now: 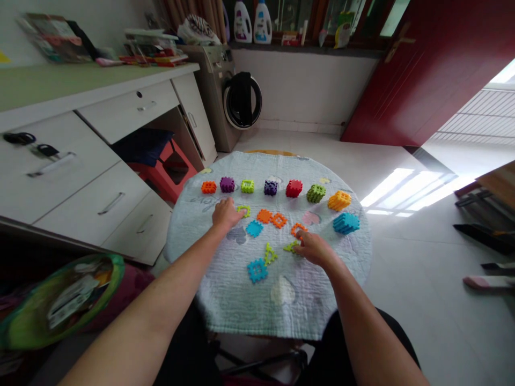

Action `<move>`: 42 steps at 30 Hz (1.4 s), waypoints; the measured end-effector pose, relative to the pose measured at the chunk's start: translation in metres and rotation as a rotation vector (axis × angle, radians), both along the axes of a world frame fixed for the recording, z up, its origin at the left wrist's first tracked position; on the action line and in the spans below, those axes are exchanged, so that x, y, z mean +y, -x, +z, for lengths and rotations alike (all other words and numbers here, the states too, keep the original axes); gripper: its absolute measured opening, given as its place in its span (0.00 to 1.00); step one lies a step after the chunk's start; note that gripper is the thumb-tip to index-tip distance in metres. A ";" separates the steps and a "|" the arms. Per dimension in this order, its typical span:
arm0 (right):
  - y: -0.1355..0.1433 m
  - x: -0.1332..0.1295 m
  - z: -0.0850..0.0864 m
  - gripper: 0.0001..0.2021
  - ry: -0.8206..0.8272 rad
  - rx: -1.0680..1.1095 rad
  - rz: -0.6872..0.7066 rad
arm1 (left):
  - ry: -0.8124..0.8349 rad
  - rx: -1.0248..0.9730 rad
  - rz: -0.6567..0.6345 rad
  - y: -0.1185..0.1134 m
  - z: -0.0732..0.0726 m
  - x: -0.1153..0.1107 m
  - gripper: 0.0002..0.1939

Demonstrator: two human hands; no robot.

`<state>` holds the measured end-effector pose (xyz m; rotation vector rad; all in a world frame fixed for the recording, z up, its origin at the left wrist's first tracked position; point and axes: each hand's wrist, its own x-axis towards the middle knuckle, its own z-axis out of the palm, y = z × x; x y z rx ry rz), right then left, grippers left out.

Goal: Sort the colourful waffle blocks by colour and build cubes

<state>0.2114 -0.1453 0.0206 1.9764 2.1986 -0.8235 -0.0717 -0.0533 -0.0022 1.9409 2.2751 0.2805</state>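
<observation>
"Lime frame (pixel 243 207), where?"
"Three o'clock from left hand (pixel 227 213), the nearer one; fingers half curled at its edge, grip unclear. No obvious long axis."
"Right hand (pixel 314 248)?"
"Loosely curled: orange frame (pixel 295 228) at eleven, lime triangle (pixel 290 247) at nine. Hold? Can't tell."
"Containers?"
"Bin (pixel 119 264), table's (pixel 189 246) eight o'clock; wrappers (pixel 72 303) inside."

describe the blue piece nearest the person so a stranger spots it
Find the round table under a pale blue patterned cloth. Among the flat loose pieces, look nearest the person, beside a yellow-green triangular frame. There lies the bright blue notched square, set apart from the other flat blue square by the opening in its middle.
</observation>
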 end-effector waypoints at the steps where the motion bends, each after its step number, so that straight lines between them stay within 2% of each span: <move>1: 0.000 0.000 0.000 0.14 0.003 0.000 0.001 | 0.055 0.019 0.014 -0.008 0.000 -0.002 0.29; 3: 0.000 0.000 -0.001 0.14 0.010 0.006 0.001 | 0.100 0.041 0.053 -0.023 -0.002 -0.003 0.32; 6: -0.003 0.000 -0.002 0.15 0.021 0.024 0.000 | 0.102 0.048 0.082 -0.035 -0.005 0.003 0.31; 12: -0.006 0.000 -0.002 0.16 0.019 0.027 0.014 | 0.136 0.056 0.001 -0.025 -0.006 0.014 0.26; 15: -0.005 -0.001 0.000 0.17 0.014 0.040 0.015 | -0.003 0.066 -0.136 -0.015 0.001 0.023 0.26; 18: -0.004 -0.002 0.003 0.16 0.016 0.059 0.016 | -0.131 0.062 -0.316 -0.008 0.017 0.046 0.25; 21: -0.005 -0.003 0.004 0.16 0.026 0.071 0.026 | -0.119 0.075 -0.486 -0.005 0.034 0.082 0.24; 24: -0.009 -0.002 0.004 0.18 0.035 0.075 0.025 | -0.063 0.099 -0.585 -0.004 0.041 0.114 0.26; 27: -0.013 -0.003 0.005 0.18 0.025 0.077 0.023 | 0.011 0.146 -0.596 -0.003 0.039 0.134 0.27; 32: -0.014 -0.005 0.008 0.18 0.018 0.076 0.041 | 0.112 0.196 -0.595 -0.001 0.027 0.151 0.28; 37: -0.013 -0.005 0.007 0.18 0.047 0.075 0.025 | 0.135 0.202 -0.611 0.001 0.024 0.157 0.28; 42: -0.012 -0.004 0.006 0.18 0.047 0.083 0.023 | 0.127 0.081 -0.592 0.000 0.025 0.154 0.26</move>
